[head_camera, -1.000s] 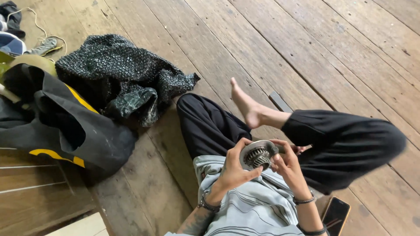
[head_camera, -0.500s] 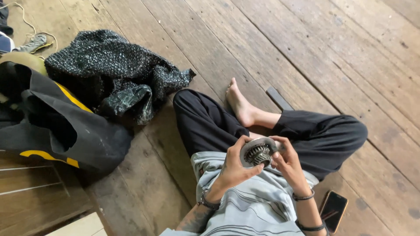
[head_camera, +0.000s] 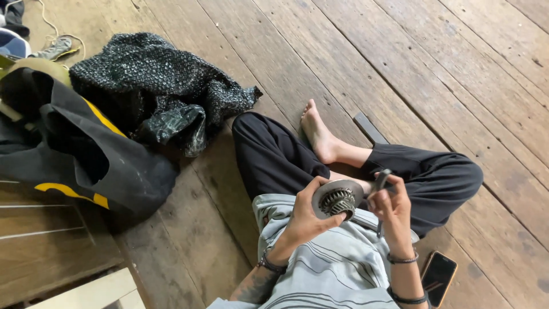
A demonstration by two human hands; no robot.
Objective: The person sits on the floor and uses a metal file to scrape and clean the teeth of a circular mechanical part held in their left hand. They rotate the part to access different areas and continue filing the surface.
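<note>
Gear disc gripped in left hand — right hand holds tool.

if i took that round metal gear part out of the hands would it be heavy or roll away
Probably heavy for its size: the gear part looks like solid metal, a disc with a toothed hub. Stiff, surely. Set on edge it could roll over the floor planks; laid flat it should stay.

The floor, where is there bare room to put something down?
The wooden floor is bare beyond the bare foot, up and right. Left is crowded: black-and-yellow bag, dark netted cloth. A phone lies by the right knee.
</note>
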